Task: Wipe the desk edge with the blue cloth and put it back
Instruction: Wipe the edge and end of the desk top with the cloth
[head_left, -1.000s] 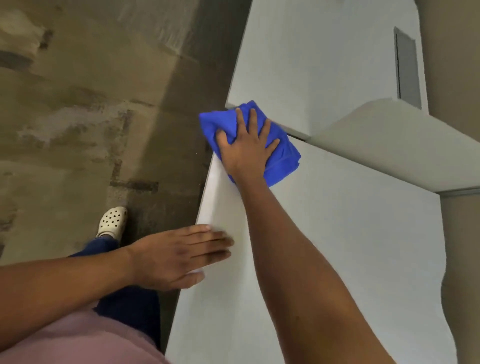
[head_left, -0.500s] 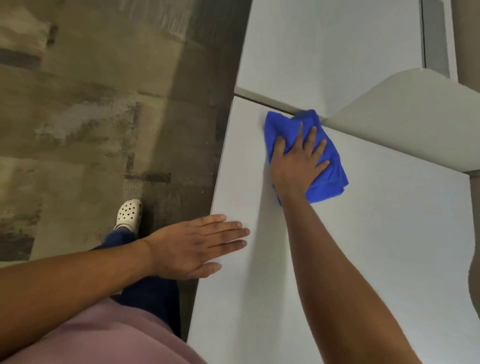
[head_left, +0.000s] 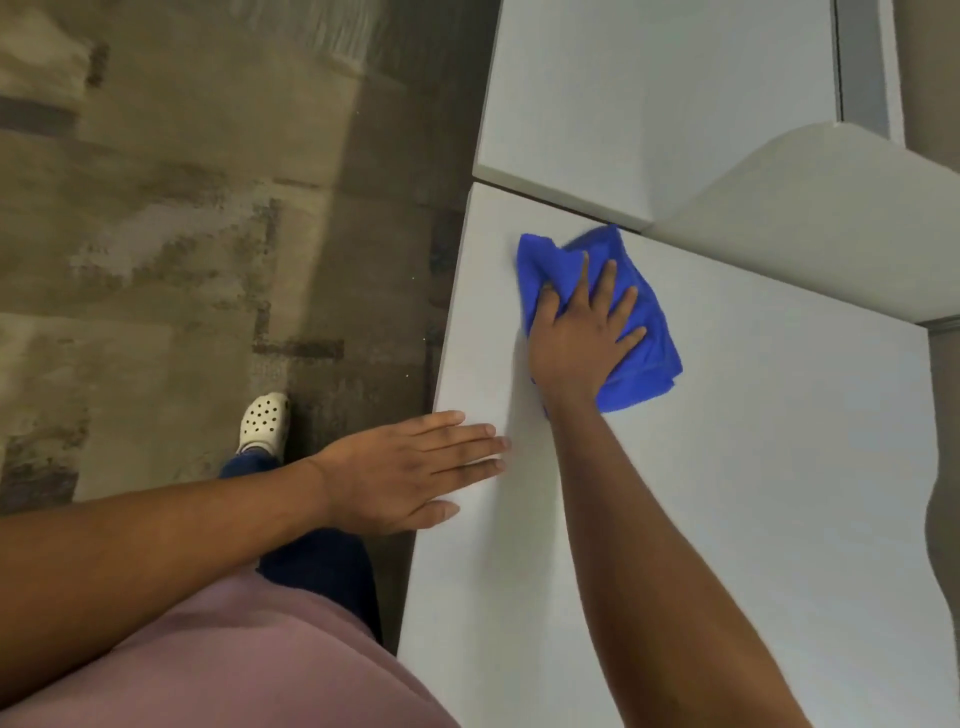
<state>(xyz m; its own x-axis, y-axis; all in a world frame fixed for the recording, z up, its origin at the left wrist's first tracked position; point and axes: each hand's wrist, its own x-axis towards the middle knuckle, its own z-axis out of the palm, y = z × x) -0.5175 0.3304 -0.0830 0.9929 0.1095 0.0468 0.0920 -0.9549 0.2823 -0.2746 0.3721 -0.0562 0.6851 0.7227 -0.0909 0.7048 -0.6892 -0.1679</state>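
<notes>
On the white desk (head_left: 727, 493), in the head view, a blue cloth (head_left: 644, 332) lies crumpled and folded over itself, soft and nappy like microfibre, its top corner close to the seam where a second white desktop (head_left: 649, 104) butts against this one. The desk surface is smooth, matte and flat, with a straight left edge and a squared far corner; a pale rounded partition (head_left: 831, 218) curves across the upper right, and a grey vertical strip (head_left: 862, 62) runs behind it. Left of the desk is a mottled brown and grey carpet (head_left: 182, 208) with darker blocky patches, on which a perforated white clog (head_left: 265, 421) stands below a dark blue trouser leg (head_left: 322, 566). A mauve garment (head_left: 234, 665) fills the bottom left. The right hand (head_left: 582, 338) lies palm down on the cloth, fingers spread apart and pressing it flat to the desk, arm stretched forward. The left hand (head_left: 410, 467) rests flat across the desk's left edge, fingers straight and together, holding nothing.
</notes>
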